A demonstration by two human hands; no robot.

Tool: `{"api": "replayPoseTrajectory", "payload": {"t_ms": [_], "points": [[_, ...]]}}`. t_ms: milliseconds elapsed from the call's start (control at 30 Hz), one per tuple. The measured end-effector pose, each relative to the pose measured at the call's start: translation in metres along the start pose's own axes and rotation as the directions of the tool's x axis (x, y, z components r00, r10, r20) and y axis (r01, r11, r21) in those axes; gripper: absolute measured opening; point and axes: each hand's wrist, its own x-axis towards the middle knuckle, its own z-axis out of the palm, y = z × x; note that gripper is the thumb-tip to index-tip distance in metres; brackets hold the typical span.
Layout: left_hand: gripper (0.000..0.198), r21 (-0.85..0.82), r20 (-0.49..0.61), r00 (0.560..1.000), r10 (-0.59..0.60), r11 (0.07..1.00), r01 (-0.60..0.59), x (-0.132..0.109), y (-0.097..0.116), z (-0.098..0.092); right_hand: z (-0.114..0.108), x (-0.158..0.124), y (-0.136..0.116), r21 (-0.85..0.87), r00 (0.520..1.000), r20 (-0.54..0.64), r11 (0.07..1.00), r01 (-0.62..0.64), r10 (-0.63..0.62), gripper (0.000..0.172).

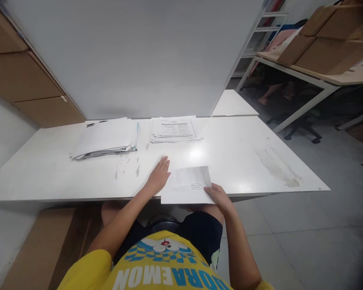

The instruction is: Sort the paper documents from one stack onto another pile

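Note:
A white sheet of paper (184,187) with faint print and an oval stamp lies at the table's front edge, its near side jutting slightly past it. My right hand (220,197) grips the sheet's right side, fingers on top; the thumb is hard to make out. Flat on the table at the sheet's left, my left hand (159,176) has its fingers stretched out and holds nothing. Beyond my hands is a stack of printed papers (175,129). Farther left sits a thicker, uneven stack of papers (107,139), its top sheet blank.
The white table (230,161) has scuffed patches at right and near the left stack. A grey-white panel (145,60) rises along its back edge. Cardboard boxes (33,80) stand at left, with more boxes (329,40) on another table at right. A person's legs show beneath that table.

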Motion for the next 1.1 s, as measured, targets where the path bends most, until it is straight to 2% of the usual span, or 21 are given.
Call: {"api": "replayPoseTrajectory", "payload": {"t_ms": [200, 267, 333, 400, 467, 533, 633, 733, 800, 867, 967, 1100], "points": [[0.053, -0.033, -0.04, 0.999, -0.008, 0.999, 0.007, -0.001, 0.005, -0.002, -0.002, -0.002, 0.004, 0.014, 0.999, -0.05, 1.0, 0.003, -0.002, 0.038], [0.053, -0.032, -0.062, 0.998, -0.018, 0.999, 0.016, -0.003, 0.006, -0.001, -0.011, 0.0, 0.007, 0.029, 0.991, -0.134, 0.999, 0.023, -0.019, 0.033], [0.052, -0.028, -0.089, 0.996, -0.019, 0.999, 0.017, -0.005, 0.008, -0.001, -0.023, 0.005, 0.009, 0.09, 0.943, -0.325, 0.99, 0.111, -0.076, 0.028], [0.051, -0.028, -0.113, 0.993, -0.014, 1.0, 0.011, -0.006, 0.009, -0.001, -0.033, 0.016, 0.007, 0.141, 0.853, -0.503, 0.961, 0.239, -0.139, 0.029], [0.051, -0.036, -0.128, 0.992, -0.013, 0.999, 0.009, -0.006, 0.01, -0.002, -0.036, 0.031, -0.001, 0.152, 0.81, -0.559, 0.938, 0.313, -0.18, 0.035], [0.05, -0.053, -0.132, 0.991, -0.018, 0.999, 0.011, -0.006, 0.011, -0.003, -0.03, 0.053, -0.017, 0.137, 0.821, -0.527, 0.931, 0.337, -0.22, 0.04], [0.05, -0.079, -0.135, 0.99, -0.027, 0.997, 0.016, -0.004, 0.014, -0.004, -0.007, 0.101, -0.056, 0.09, 0.809, -0.481, 0.898, 0.43, -0.339, 0.038], [0.05, -0.091, -0.142, 0.99, -0.026, 0.996, 0.013, -0.003, 0.014, -0.004, 0.021, 0.163, -0.108, -0.059, 0.818, -0.356, 0.885, 0.462, -0.451, 0.032], [0.049, -0.1, -0.147, 0.989, -0.02, 0.995, 0.005, -0.003, 0.014, -0.003, 0.038, 0.204, -0.142, -0.202, 0.83, -0.287, 0.877, 0.435, -0.478, 0.033], [0.049, -0.11, -0.151, 0.988, -0.011, 0.994, -0.006, -0.003, 0.013, -0.002, 0.051, 0.237, -0.166, -0.36, 0.804, -0.263, 0.827, 0.431, -0.533, 0.042], [0.048, -0.115, -0.158, 0.987, -0.003, 0.993, -0.015, -0.004, 0.011, 0.0, 0.06, 0.269, -0.182, -0.547, 0.804, -0.254, 0.765, 0.339, -0.538, 0.062], [0.048, -0.102, -0.147, 0.989, 0.004, 0.995, -0.02, -0.005, 0.011, 0.0, 0.071, 0.288, -0.17, -0.597, 0.817, -0.302, 0.765, 0.24, -0.492, 0.072]]}}
